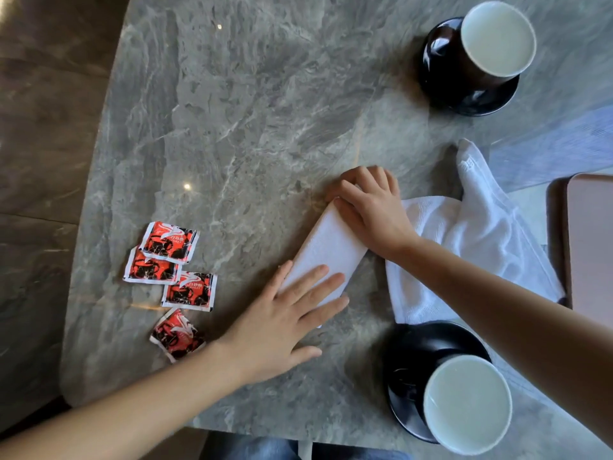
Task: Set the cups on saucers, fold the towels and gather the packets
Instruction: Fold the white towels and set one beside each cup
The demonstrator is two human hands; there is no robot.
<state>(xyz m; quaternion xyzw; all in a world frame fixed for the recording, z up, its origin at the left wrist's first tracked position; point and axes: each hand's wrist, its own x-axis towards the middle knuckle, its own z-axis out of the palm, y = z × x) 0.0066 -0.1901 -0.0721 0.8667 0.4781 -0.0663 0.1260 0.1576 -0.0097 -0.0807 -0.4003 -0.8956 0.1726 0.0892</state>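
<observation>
Checking containers first: the far cup stands upright on the far saucer at the far right. The near cup stands on the near saucer at the near right. Both cups are dark outside and pale inside; we cannot tell whether they hold liquid.

Our left hand lies flat, fingers straight and spread, pressing the near end of the folded towel, a narrow strip at table ctr. Our right hand has its fingers curled over the strip's far end. The loose towel lies crumpled just to the right, partly under the right forearm.

Four red/black packets lie to the left, near the left hand; the far two overlap.

Surface: grey veined stone table. A pinkish tray sits at the right edge. Brown floor shows at left.
</observation>
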